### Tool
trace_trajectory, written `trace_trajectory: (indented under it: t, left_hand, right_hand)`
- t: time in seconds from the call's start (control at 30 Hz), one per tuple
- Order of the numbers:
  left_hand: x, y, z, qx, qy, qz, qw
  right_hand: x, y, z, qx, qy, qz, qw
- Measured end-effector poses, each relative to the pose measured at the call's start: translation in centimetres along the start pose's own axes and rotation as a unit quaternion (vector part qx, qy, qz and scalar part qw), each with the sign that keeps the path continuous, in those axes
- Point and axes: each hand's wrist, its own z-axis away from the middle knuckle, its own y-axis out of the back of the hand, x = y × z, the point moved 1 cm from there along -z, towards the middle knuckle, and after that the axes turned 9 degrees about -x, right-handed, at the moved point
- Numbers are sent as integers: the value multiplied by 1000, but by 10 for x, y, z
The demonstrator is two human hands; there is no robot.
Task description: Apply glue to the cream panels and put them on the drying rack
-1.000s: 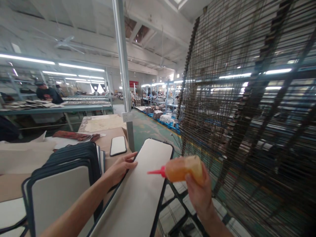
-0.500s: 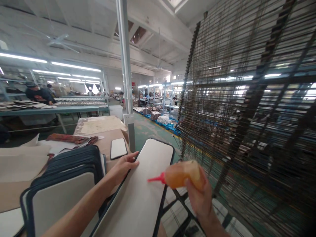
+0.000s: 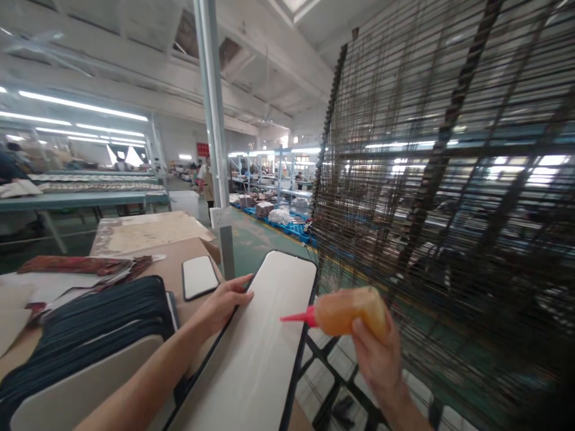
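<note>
A long white panel [image 3: 256, 347] with rounded corners and a dark edge lies tilted in front of me. My left hand [image 3: 230, 301] grips its left edge, thumb on the white face and fingers towards the underside. Faint glossy streaks run along the white face. In my right hand [image 3: 377, 347] is a squeeze bottle [image 3: 348, 311] of amber liquid, held sideways with its red nozzle pointing left over the panel. Whether the nozzle tip touches the surface I cannot tell.
A stack of dark-edged panels [image 3: 103, 335] stands at left, near a small white panel [image 3: 200, 276] on the brown table [image 3: 179, 251]. A large wire rack [image 3: 404, 179] rises on the right. A grey post [image 3: 211, 120] stands ahead; people are in the background.
The bottle in my right hand has shifted slightly right and its blur has lessened. My left hand keeps its hold on the panel. The view has turned to the right.
</note>
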Motion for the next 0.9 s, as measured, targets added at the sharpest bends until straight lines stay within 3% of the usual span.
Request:
trace_trajectory:
  t: [0.1,0.27,0.37,0.47,0.57,0.63,0.77,0.83,0.9]
  left_hand:
    - [0,-3,-6,0,15,21,1000]
    - [-13,2,-19,35,27,32,999]
    - [-23,-1,-23,39,30,22,999]
    - [-27,-19,-22,27,54,21,998]
    - [-30,-43,-23,37,83,16,996]
    - [-38,-55,-29,52,103,19,993]
    - [-69,-68,-50,108,123,22,986]
    - [-86,-73,-61,131,135,9,982]
    - [-103,-80,-70,142,152,-1,978]
  right_hand:
    - [-13,-1,-17,41,31,-1,999]
    - [8,11,45,4,-54,17,998]
    - [14,16,54,-25,-31,58,997]
    - [6,19,21,-11,30,90,995]
    - [-4,23,1,6,45,102,994]
    - [-10,26,12,-11,31,109,994]
    - [-24,37,61,-55,-43,66,995]
    - [-41,53,70,-14,-62,2,998]
    - [-66,78,64,84,-49,-53,994]
